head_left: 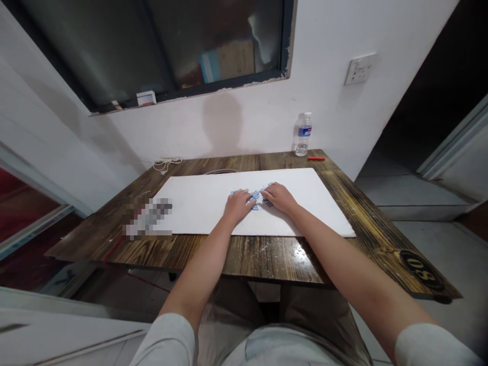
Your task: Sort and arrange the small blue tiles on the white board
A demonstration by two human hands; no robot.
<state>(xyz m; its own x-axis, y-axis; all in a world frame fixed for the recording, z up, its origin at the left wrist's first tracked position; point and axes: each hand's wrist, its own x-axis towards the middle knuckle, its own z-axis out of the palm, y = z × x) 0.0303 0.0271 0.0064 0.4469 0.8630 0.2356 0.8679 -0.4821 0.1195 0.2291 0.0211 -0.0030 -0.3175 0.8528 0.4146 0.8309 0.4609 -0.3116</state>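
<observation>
A white board (198, 206) lies flat on the wooden table, with small blue-and-white striped pieces (255, 194) near its middle. My left hand (239, 204) rests over the left part of these pieces, its fingers bent towards them. From the right, my right hand (279, 197) reaches over the other part, with thumb and fingers at the pieces. The two hands are close together but apart. What their fingertips grip, if anything, is too small to make out.
A water bottle (304, 134) and a red stick (316, 158) are at the table's back right. White cord (166, 163) lies back left. A blurred item (150, 218) covers the board's left end. The wall rises behind the wooden table (267, 259).
</observation>
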